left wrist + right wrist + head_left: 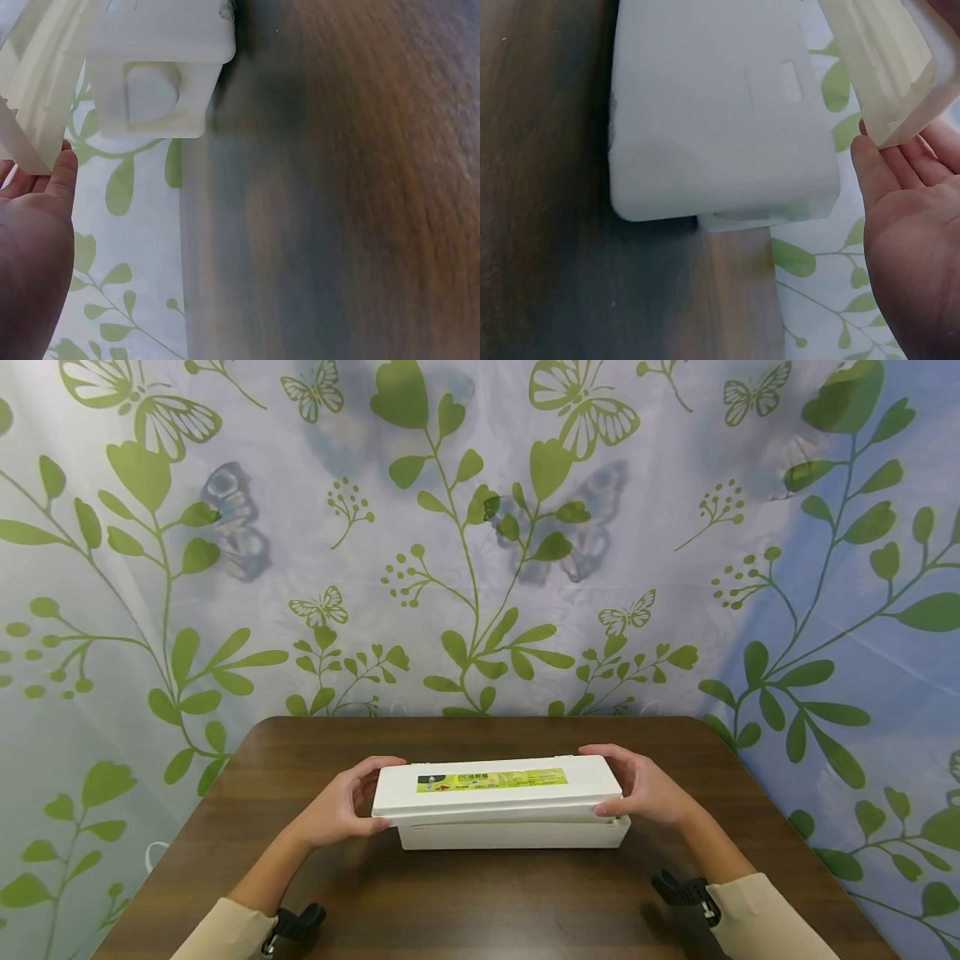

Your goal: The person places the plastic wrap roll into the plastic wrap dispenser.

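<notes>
A long white cling film box stands on the table, its lid (585,779) apart from the base (517,837). The lid carries a yellow-green label (491,779) and sits slightly askew over the base, shifted to the left. My left hand (337,806) grips the lid's left end, thumb at the front edge. At the other end, my right hand (652,789) holds it the same way. Both wrist views show the lid's hollow underside (45,90) raised off the base (712,112). The inside of the base is hidden.
The brown wooden table (480,902) has rounded far corners. Behind it hangs a white curtain (360,652) with green leaves and butterflies. A black strap (678,889) is on each wrist, below beige sleeves.
</notes>
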A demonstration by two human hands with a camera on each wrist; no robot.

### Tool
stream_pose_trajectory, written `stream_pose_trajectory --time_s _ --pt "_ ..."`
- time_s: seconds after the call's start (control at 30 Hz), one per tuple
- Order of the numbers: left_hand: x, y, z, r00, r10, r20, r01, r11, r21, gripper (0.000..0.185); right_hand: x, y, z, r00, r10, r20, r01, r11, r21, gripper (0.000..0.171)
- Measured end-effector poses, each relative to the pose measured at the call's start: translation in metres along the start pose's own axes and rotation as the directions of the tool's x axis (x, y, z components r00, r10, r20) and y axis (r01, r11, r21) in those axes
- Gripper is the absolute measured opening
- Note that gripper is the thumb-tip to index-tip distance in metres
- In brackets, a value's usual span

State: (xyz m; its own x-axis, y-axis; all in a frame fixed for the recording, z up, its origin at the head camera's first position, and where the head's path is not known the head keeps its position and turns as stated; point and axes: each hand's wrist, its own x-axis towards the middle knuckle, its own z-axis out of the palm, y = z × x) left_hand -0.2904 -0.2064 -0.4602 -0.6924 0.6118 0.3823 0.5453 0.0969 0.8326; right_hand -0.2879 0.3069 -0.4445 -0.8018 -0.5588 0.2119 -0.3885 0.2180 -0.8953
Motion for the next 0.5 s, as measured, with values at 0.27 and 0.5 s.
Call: stream_pose_trajectory --time_s 0.27,0.5 --pt "0.005 -0.003 0.003 1.0 0.013 0.017 -0.014 0.999 0.05 0.075 -0.007 0.006 0.001 1.0 -0.005 -0.029 0.004 0.999 -0.046 0.079" --pt "0.011 -0.009 0.006 1.0 -0.016 0.02 0.014 0.994 0.11 0.077 -0.014 0.01 -0.001 0.998 -0.014 -0.056 0.009 0.996 -0.087 0.078"
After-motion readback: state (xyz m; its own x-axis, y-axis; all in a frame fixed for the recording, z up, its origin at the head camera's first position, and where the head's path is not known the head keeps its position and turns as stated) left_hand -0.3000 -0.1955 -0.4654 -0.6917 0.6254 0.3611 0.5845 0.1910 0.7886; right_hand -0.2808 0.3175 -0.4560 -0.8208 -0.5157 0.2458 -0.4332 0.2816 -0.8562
